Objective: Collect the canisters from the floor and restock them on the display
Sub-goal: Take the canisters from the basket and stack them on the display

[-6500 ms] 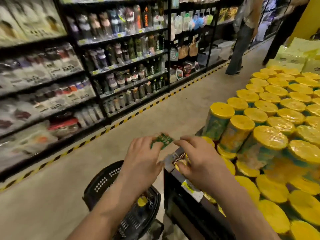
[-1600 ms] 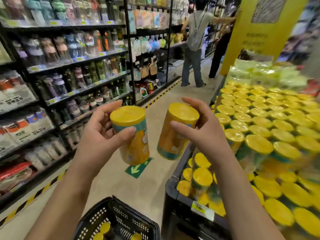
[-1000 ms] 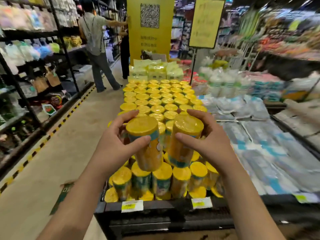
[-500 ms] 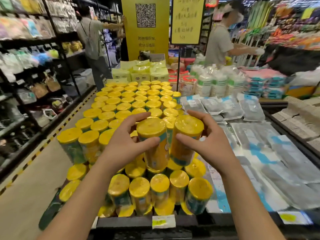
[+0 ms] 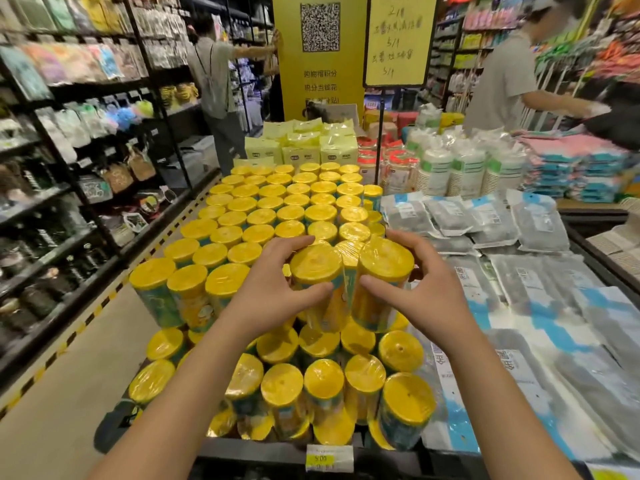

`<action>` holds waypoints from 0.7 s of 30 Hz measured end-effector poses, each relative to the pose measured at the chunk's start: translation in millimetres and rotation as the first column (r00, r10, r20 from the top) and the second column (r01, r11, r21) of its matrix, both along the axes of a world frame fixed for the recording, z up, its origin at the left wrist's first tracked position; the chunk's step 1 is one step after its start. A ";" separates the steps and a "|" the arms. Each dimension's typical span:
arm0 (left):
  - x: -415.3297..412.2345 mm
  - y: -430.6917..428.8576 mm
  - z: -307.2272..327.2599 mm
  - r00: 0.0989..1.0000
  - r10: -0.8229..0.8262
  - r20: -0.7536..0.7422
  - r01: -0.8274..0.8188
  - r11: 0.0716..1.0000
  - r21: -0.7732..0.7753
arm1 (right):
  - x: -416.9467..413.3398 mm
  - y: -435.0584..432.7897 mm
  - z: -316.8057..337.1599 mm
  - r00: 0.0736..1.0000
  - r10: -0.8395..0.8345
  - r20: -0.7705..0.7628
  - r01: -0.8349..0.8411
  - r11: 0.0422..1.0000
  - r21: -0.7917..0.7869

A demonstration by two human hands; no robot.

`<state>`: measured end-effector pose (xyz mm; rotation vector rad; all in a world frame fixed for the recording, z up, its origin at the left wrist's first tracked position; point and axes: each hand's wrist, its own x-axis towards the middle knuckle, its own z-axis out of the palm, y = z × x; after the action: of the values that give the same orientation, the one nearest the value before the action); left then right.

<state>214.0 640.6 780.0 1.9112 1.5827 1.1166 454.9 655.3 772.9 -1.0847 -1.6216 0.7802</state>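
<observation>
The black-rimmed display bin (image 5: pixel 249 453) fills centre frame, packed with film-wrapped, yellow-lidded cylindrical stocked canisters (image 5: pixel 263 216) in uneven tiers. Above its middle, the left hand (image 5: pixel 277 292) and right hand (image 5: pixel 426 296) each curl their fingers round one held canister (image 5: pixel 317 282). Set down on the leaning lids below, either would likely tip and topple its neighbours.

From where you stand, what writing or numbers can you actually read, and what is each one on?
"5.00" (mark between digits unclear): price tag on the display's front edge.
"购物得积分", "积分当钱花": yellow banner, below a QR code.
"2/1", "5/1", "5/1": handwritten yellow board; its other writing is illegible.
Print on the canisters and grey packets: too blurred to read.
</observation>
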 end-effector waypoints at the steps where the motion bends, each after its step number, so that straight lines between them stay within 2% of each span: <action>1: -0.2 4.2 -1.4 0.998 0.013 -0.055 -0.013 1.000 0.008 | 0.6 1.1 -0.9 1.000 0.003 0.003 -0.003 1.000 -0.007; 8: 5.8 34.5 -21.6 0.963 -0.003 -0.268 -0.009 0.999 -0.045 | 5.6 2.3 -9.8 0.999 -0.039 0.020 0.040 0.998 -0.046; 14: -0.1 52.4 -44.5 0.872 0.024 -0.488 -0.026 1.000 0.001 | 15.3 -2.3 -15.6 0.997 -0.075 0.023 0.076 0.995 -0.065; 21: -1.1 58.2 -52.5 0.809 0.043 -0.587 -0.032 0.999 0.029 | 20.1 0.2 -24.0 0.994 -0.100 0.050 0.104 0.992 -0.078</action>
<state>212.9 698.8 727.6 2.3986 1.9217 0.5584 474.9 655.5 749.0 -1.2409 -1.5708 0.7637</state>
